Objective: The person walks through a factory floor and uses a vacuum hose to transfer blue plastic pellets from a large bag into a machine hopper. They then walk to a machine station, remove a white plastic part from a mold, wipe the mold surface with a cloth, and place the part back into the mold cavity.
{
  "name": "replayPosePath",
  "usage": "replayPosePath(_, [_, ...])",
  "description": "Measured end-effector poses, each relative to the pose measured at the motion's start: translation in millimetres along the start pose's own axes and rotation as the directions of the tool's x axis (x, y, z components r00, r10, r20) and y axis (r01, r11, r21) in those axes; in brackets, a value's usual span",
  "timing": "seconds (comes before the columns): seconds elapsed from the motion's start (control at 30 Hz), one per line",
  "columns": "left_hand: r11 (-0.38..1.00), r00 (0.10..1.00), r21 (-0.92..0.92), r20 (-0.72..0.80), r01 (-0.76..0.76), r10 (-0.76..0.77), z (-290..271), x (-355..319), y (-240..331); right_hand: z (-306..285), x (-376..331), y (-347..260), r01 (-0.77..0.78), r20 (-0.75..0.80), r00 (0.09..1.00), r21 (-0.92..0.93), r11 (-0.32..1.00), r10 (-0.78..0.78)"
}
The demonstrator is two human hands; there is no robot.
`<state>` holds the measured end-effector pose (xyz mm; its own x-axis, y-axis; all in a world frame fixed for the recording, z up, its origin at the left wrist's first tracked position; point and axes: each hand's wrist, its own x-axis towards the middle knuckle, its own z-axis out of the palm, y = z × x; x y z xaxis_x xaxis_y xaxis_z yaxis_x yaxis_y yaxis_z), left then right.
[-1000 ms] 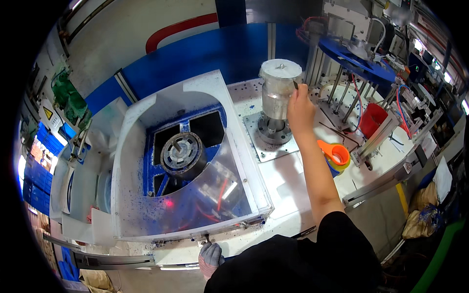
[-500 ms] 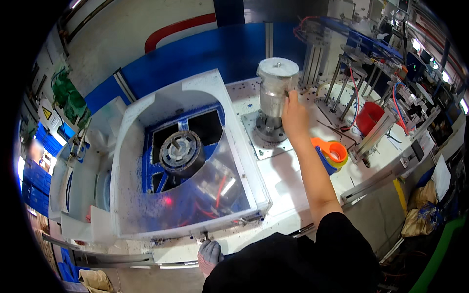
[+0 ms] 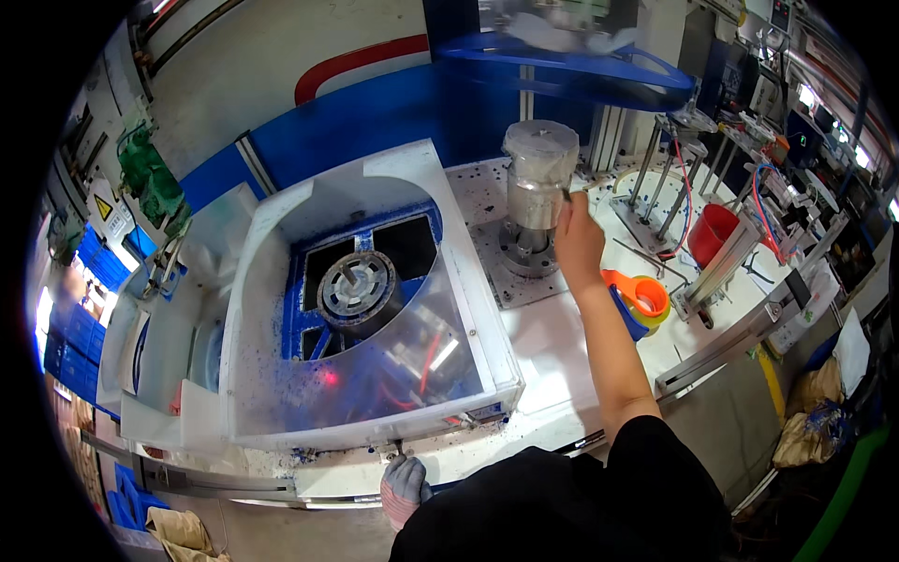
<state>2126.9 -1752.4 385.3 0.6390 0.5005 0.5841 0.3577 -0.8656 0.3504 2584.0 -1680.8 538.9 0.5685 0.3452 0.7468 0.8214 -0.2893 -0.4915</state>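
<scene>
My bare right hand (image 3: 581, 242) is closed at the right side of an upright metal cylinder (image 3: 537, 201), its fingers on a small dark handle (image 3: 566, 197) there. Clear, wrinkled film seems to cover the cylinder's top. The cylinder stands on a round metal base bolted to a square plate (image 3: 510, 297). At the bench's front edge, my gloved left hand (image 3: 405, 481) has its fingers curled around a small dark lever (image 3: 399, 449). Between the hands and to the left, a motor-like round part (image 3: 359, 292) with a central shaft sits inside a white, clear-fronted enclosure (image 3: 487, 361).
A blurred blue frame (image 3: 571, 70) hangs above and behind the cylinder. Right of my forearm are rolls of orange and yellow tape (image 3: 646, 298), hex keys (image 3: 651, 258), a red cup (image 3: 714, 234) and metal stands with hoses. Blue specks litter the white bench (image 3: 552, 351).
The blue frame has swung leftward from the right side to above the cylinder. Both hands keep their holds. The whole view has shifted slightly.
</scene>
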Motion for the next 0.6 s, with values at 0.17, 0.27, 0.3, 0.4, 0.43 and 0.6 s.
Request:
replayPosePath(0.17, [1.000, 0.997, 0.026, -0.076, 0.013, -0.011, -6.1, 10.8, 14.2, -9.6, 33.9, -8.7, 0.050, -0.067, 0.997, 0.054, 0.997, -0.046])
replayPosePath(0.27, [1.000, 0.994, -0.014, -0.110, -0.016, 0.015, -1.8, 12.4, 12.1, -10.6, 24.2, 1.2, 0.009, 0.107, 0.994, -0.107, 0.994, 0.002])
replayPosePath(0.3, [1.000, 0.995, -0.003, -0.101, -0.001, 0.001, -6.7, 7.0, 13.5, -6.3, 11.2, -1.6, 0.012, 0.188, 0.982, -0.118, 0.993, 0.011])
replayPosePath(0.4, [1.000, 0.997, -0.027, -0.073, 0.002, -0.004, -12.1, 10.8, 14.2, -16.6, -38.5, 28.8, -0.061, 0.305, 0.943, -0.242, 0.968, 0.135])
replayPosePath(0.43, [0.997, 0.998, -0.070, -0.059, -0.013, 0.008, -14.3, 13.5, 12.9, -30.5, -52.7, 33.2, -0.101, 0.319, 0.929, -0.265, 0.959, 0.186])
replayPosePath(0.6, [0.964, 0.996, -0.263, -0.090, -0.047, 0.024, -43.3, 28.7, 30.8, -65.4, -112.1, 63.3, 0.265, 0.155, 0.963, -0.386, 0.884, -0.221])
